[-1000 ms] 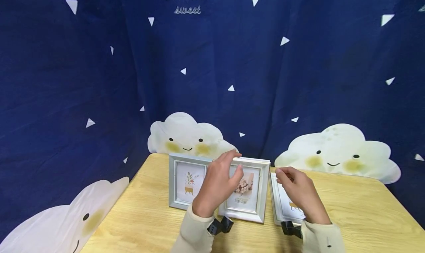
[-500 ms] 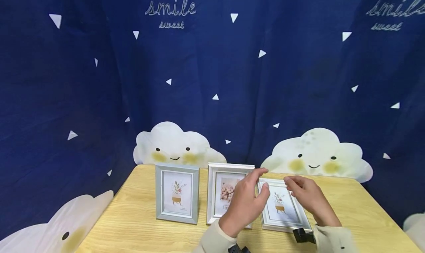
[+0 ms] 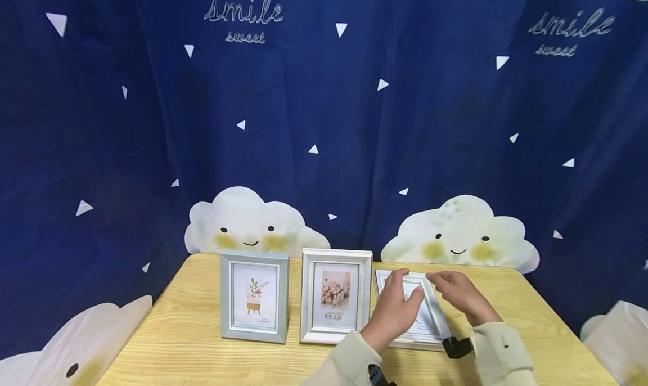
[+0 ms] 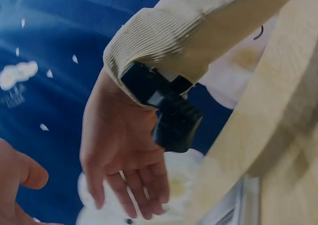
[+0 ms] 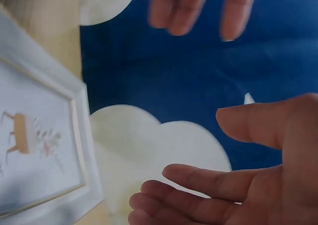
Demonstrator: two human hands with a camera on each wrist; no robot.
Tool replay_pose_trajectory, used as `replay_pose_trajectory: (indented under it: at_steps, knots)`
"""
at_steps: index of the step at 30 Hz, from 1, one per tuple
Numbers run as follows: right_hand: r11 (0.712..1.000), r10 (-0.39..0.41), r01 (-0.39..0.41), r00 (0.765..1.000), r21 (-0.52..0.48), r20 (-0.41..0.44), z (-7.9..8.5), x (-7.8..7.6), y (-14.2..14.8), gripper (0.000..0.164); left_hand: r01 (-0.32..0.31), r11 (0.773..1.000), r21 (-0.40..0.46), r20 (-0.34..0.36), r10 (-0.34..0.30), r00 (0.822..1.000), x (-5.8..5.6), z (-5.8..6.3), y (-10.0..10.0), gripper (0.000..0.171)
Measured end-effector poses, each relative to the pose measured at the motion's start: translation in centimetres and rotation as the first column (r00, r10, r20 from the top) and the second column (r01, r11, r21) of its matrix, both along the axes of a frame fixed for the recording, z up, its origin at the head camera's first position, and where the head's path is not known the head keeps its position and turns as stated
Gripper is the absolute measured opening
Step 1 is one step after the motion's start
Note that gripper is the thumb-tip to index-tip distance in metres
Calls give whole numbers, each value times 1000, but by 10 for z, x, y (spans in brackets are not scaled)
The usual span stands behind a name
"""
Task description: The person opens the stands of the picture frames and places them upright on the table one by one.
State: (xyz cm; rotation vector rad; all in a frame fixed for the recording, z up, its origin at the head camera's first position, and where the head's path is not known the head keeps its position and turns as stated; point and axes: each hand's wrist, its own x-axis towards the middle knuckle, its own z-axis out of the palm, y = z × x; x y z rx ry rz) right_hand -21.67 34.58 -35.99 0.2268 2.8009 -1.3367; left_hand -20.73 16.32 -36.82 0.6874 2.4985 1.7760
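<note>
A silver-white picture frame [image 3: 427,324] with a potted-plant print lies flat at the right end of a row; its print shows large in the right wrist view [image 5: 30,150]. My left hand [image 3: 396,313] hovers over its left part, hiding some of the print, thumb and fingers spread apart. Above the frame's right edge is my right hand [image 3: 464,297], palm turned inward, its fingers extended in the left wrist view [image 4: 126,140]. Both hands face each other across a gap, holding nothing. A standing silver-white picture frame [image 3: 336,296] with a flower photo is left of them.
Farther left stands a grey-blue picture frame [image 3: 255,297] with a plant print. The light wooden table [image 3: 202,352] ends at a dark blue curtain [image 3: 283,166] patterned with white clouds and triangles. Black devices [image 3: 457,348] are strapped at both wrists.
My left hand has moved right, from in front of the flower-photo frame to over the lying frame. The right hand stays near that frame's right side. The head view has shifted right.
</note>
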Motion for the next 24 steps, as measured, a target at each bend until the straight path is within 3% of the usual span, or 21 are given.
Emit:
replay_pose_trajectory:
  at_steps: [4,8,14,18,24]
  knots:
    - [999,4,-2,999,-41,48,-7,-10,9,69,-76,997,25,141,71,987,-11,-10,19,53]
    - [997,-7,15,995,-74,98,-16,-21,14,71,-173,985,27,207,163,964,-22,-22,33,57]
    - [991,-18,37,989,-127,149,-31,-38,20,70,-291,957,-5,290,279,915,-41,-41,47,66]
    - [988,-15,42,984,-151,177,-38,-46,22,69,-313,949,-35,336,306,891,-47,-51,50,69]
    - [975,-38,80,979,-207,198,-47,-49,22,55,-331,943,-26,354,318,879,-48,-61,51,72]
